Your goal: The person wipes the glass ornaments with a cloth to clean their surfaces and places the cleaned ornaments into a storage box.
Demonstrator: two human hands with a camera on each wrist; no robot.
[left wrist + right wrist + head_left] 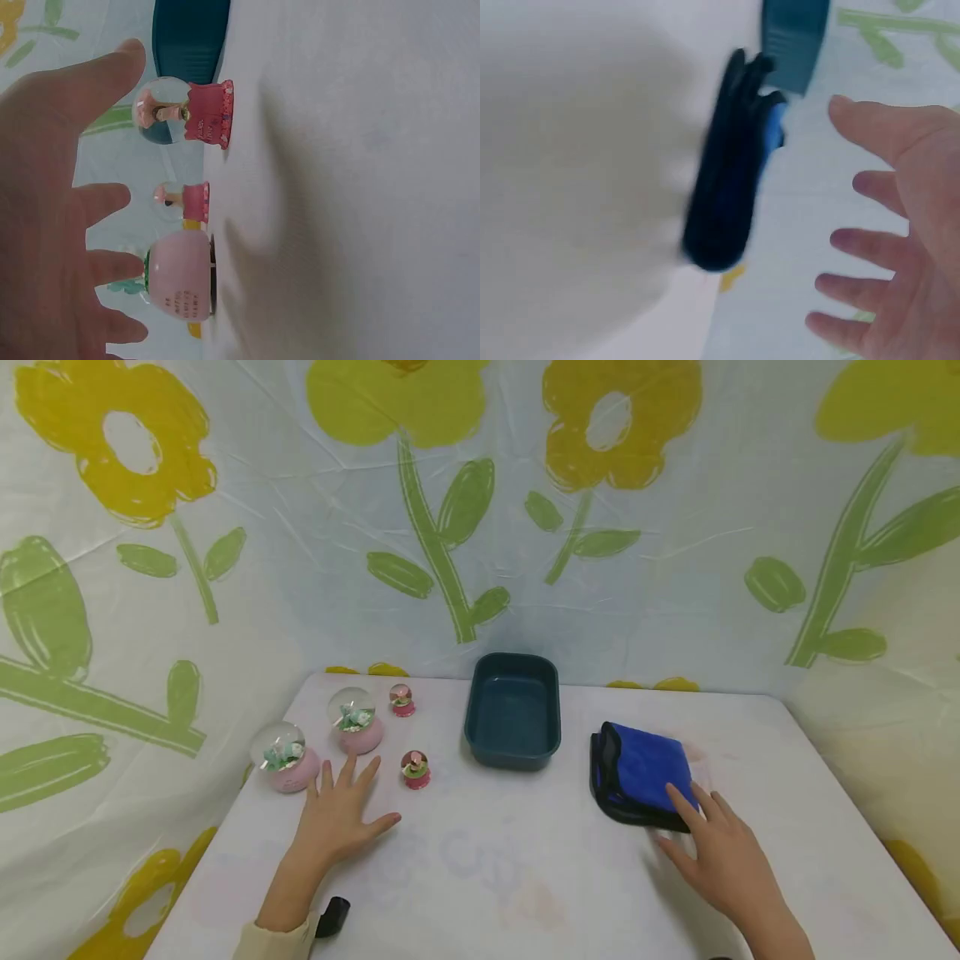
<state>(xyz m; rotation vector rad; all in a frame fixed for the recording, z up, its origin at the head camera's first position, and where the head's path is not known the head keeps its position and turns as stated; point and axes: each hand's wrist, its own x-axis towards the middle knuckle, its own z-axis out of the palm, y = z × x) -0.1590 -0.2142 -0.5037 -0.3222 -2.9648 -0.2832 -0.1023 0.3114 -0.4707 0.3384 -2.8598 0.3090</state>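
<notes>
My left hand point(334, 817) hovers with spread fingers just in front of the snow globes and holds nothing. Nearest its fingertips are two large snow globes on pink bases, a front one point(294, 768) and a rear one point(362, 737). Two small snow globes with red bases, one near the thumb point(416, 770) and one farther back point(402, 702), stand to their right. On the other side, my right hand point(723, 856) is held with fingers extended over the near right corner of a folded blue cloth point(651, 767) with black edging. The right wrist view shows a gap between hand and cloth point(724, 172).
A dark teal rectangular bin point(513, 752) stands at the back middle of the white table point(480, 877). Behind and beside the table hangs a flower-printed cloth backdrop point(675, 568). A black strap piece point(333, 917) shows at the left wrist.
</notes>
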